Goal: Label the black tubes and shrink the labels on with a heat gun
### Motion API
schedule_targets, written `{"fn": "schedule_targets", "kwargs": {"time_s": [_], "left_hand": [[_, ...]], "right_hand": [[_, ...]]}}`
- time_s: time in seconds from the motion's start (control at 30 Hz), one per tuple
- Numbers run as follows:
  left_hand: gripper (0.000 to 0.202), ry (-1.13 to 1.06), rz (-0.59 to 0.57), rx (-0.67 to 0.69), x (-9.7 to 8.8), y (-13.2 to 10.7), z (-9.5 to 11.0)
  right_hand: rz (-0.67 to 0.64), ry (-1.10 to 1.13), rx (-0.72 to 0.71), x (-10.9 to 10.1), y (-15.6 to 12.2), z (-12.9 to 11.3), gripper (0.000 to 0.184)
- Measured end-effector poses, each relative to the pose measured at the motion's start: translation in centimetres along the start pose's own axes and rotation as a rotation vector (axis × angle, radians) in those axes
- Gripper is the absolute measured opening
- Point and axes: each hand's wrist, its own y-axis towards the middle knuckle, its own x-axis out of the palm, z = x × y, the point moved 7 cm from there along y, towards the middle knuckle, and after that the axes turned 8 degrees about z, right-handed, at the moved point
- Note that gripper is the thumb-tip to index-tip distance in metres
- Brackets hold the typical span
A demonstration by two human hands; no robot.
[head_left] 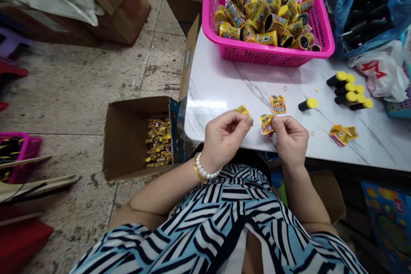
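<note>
My right hand [291, 141] pinches a small yellow printed label [266, 124] between thumb and fingers, just above the table's front edge. My left hand [226, 137], with a pearl bracelet at the wrist, is closed in a pinch a little to the left; whatever its fingertips hold is too small to make out. Partly hidden behind those fingers is another yellow label [242, 110]. A small stack of labels [278, 104] lies just beyond my right hand. One black tube with a yellow cap [308, 104] rests on the table to the right.
A pink basket [272, 53] full of yellow-wrapped tubes stands at the back of the white table [221, 81]. Several black capped tubes [345, 87] and more labels [343, 135] lie right. A blue bag [346, 30] is behind. Left on the floor, a cardboard box [125, 137] holds wrapped tubes.
</note>
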Motion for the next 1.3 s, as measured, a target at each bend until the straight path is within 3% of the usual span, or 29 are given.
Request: {"fn": "schedule_targets", "kwargs": {"time_s": [0.3,0.47,0.7,0.83,0.93,1.07,1.17,1.23,1.3], "left_hand": [[0.026,0.058,0.007,0.071,0.5,-1.5,-0.3],[0.016,0.052,0.030,0.058,0.4,-1.4,-0.7],[0.019,-0.058,0.036,-0.235,0.0,-0.8,-2.2],[0.026,-0.136,-0.049,-0.450,0.5,-0.9,-3.2],[0.030,-0.216,-0.113,-0.566,0.8,-0.6,-3.8],[0.035,-0.303,-0.178,-0.720,0.8,-0.5,-4.2],[0.035,-0.381,-0.211,-0.761,1.0,-0.2,-3.8],[0.032,-0.428,-0.217,-0.767,1.2,0.2,-3.7],[0.030,-0.466,-0.210,-0.785,1.5,0.5,-3.8]], "right_hand": [[0.100,-0.026,-0.136,-0.3,-1.1,-1.0,0.032],[0.058,-0.060,-0.289,0.1,-1.9,-1.2,0.016],[0.014,-0.206,-0.581,1.5,-3.6,-3.0,0.007],[-0.013,-0.250,-0.626,1.6,-3.8,-3.5,0.005],[-0.080,-0.337,-0.670,0.1,-1.6,-4.1,0.016],[0.074,-0.762,-0.675,-5.1,5.2,-3.8,0.046],[0.050,-0.934,-0.559,-7.7,9.0,-1.8,0.035],[0.077,-0.836,-0.489,-8.5,9.3,-1.1,0.030],[0.084,-0.547,-0.412,-8.3,7.9,-0.8,0.037]]}}
